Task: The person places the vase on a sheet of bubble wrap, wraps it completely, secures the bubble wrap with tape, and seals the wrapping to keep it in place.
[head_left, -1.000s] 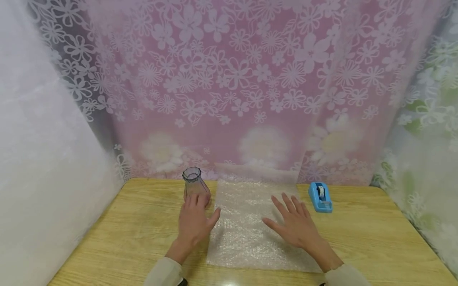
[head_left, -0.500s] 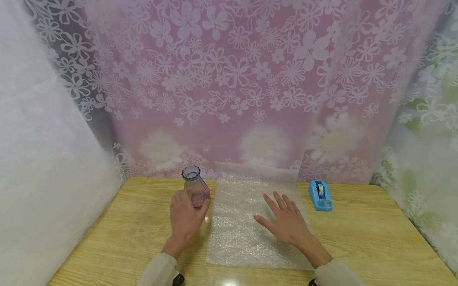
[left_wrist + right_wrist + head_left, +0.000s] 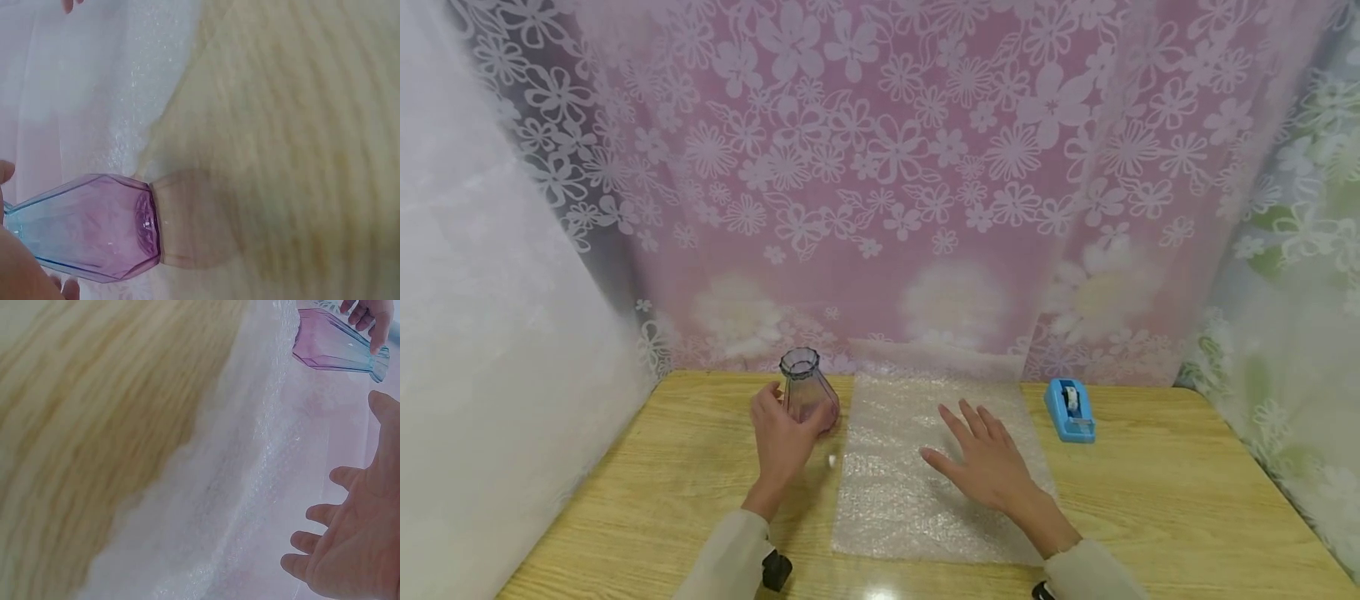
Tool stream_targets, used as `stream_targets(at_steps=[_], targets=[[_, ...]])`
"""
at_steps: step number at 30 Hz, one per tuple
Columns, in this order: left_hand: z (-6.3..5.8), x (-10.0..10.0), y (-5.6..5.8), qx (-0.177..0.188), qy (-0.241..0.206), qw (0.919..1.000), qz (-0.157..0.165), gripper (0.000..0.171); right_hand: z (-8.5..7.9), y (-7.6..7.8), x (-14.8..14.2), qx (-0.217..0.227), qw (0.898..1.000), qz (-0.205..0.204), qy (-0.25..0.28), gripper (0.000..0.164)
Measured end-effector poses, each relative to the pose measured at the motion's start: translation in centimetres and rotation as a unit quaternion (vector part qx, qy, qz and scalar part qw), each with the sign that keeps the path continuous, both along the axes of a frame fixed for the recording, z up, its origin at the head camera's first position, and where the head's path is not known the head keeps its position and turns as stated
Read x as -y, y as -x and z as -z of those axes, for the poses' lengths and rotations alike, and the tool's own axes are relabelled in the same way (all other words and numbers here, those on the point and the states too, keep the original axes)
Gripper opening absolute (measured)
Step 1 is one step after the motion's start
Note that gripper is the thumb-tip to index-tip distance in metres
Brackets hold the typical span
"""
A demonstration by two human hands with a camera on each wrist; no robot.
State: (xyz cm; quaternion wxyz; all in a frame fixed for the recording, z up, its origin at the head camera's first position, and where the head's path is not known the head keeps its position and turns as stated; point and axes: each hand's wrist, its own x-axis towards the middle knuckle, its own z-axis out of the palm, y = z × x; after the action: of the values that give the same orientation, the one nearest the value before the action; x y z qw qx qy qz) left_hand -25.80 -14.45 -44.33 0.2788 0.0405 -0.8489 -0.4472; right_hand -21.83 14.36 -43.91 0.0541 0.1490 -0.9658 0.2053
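A faceted glass vase [image 3: 805,392], purple at its base and bluish toward its scalloped rim, stands upright at the back of the table. My left hand [image 3: 780,437] is right at its near left side, thumb in front and fingers spread at the left. The left wrist view shows parts of that hand on both sides of the vase [image 3: 94,228]; whether any finger touches the glass is hard to tell. My right hand [image 3: 992,467] hovers over a sheet of bubble wrap [image 3: 895,500], its fingers spread and holding nothing.
A blue tape dispenser [image 3: 1071,411] stands on the wooden table [image 3: 1180,492], to the right of the bubble wrap. The wrap's far edge rises against the pink flowered curtain [image 3: 880,183] behind. A white sheet [image 3: 512,333] hangs at the left.
My left hand has shifted from in front of the vase to its left side, spreading its thumb and fingers. My right hand has drifted left over the bubble wrap. The vase stays put.
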Motion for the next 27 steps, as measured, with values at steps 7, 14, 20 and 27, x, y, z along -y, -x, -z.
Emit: stream_targets(at_steps=[7, 14, 20, 27], targets=[[0.0, -0.1, 1.3, 0.023, -0.031, 0.9991, -0.018, 0.083, 0.1, 0.0, 0.0, 0.009, 1.0, 0.001, 0.005, 0.082], [-0.4, -0.1, 2.8, 0.044, -0.116, 0.9922, 0.01, 0.084, 0.3, 0.1, 0.1, 0.009, 1.0, -0.001, 0.011, 0.081], [-1.4, -0.6, 3.8, 0.089, -0.151, 0.9835, 0.044, 0.096, 0.6, 0.1, 0.2, 0.013, 1.0, 0.001, 0.009, 0.082], [-0.9, -0.7, 4.4, 0.113, -0.141, 0.9831, 0.028, 0.092, 0.6, 0.0, 0.1, 0.009, 1.0, -0.004, 0.007, 0.081]])
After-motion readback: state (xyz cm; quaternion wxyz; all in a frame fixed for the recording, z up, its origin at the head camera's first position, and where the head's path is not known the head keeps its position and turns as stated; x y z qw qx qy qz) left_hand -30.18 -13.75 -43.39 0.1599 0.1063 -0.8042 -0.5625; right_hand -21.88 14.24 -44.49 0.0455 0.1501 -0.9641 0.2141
